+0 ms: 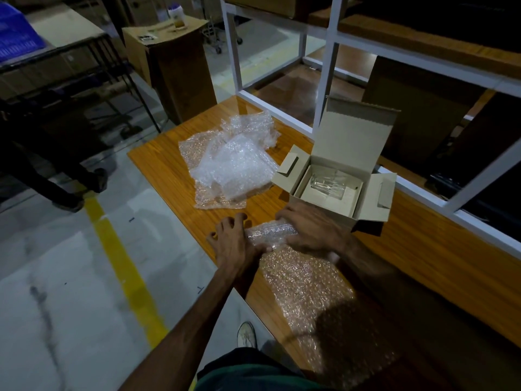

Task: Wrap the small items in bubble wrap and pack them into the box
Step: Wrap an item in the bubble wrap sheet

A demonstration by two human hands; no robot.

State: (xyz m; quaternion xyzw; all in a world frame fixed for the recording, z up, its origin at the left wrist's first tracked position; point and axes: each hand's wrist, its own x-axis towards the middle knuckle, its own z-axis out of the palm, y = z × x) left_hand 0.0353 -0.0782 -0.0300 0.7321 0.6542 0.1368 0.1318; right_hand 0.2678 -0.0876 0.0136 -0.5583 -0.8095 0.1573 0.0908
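From where I watch, my left hand (234,238) sits near the left edge of the worktop (163,165), fingers spread and bent, pressing the left end of a roll of bubble wrap (270,232); I cannot tell whether the fingers curl round it or only bear down. My right hand (313,230) lies over the right end of the same roll, fingers curved across the top, and what is inside is hidden. The loose tail of the sheet (310,292) runs back toward me along the worktop, so I judge the wrapping step is midway: the next move calls for rolling on until the tail is used up, keeping both ends tucked. Farther along, spare sheets (225,165) lie heaped mid-worktop, and to their right the open box (332,187) stands just beyond my right hand, something clear already inside.
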